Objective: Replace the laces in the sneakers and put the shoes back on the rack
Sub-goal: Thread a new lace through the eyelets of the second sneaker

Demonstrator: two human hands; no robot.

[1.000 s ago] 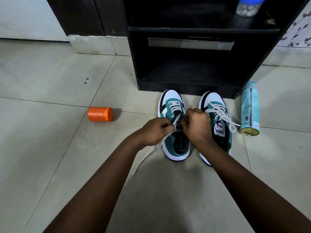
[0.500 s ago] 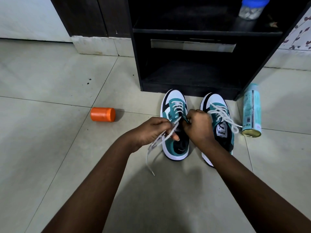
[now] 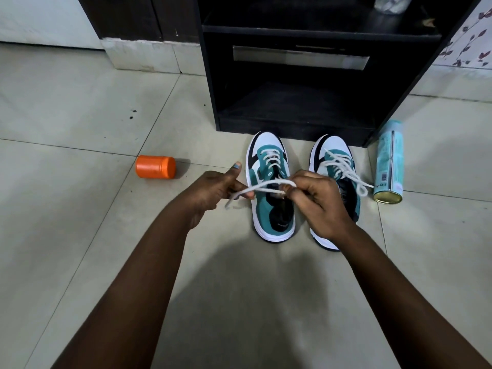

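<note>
Left hand (image 3: 213, 191) and right hand (image 3: 316, 201) each pinching the lace (image 3: 262, 185) taut above the left sneaker (image 3: 269, 182), rack (image 3: 292, 123) edge just beyond, bare floor (image 3: 80, 235) left of both grips

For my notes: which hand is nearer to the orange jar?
Left. The left hand is just right of the orange jar; the right hand is farther right, over the sneakers.

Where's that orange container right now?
In the head view, the orange container lies on its side on the floor tiles, left of the sneakers and beyond the left hand.
</note>
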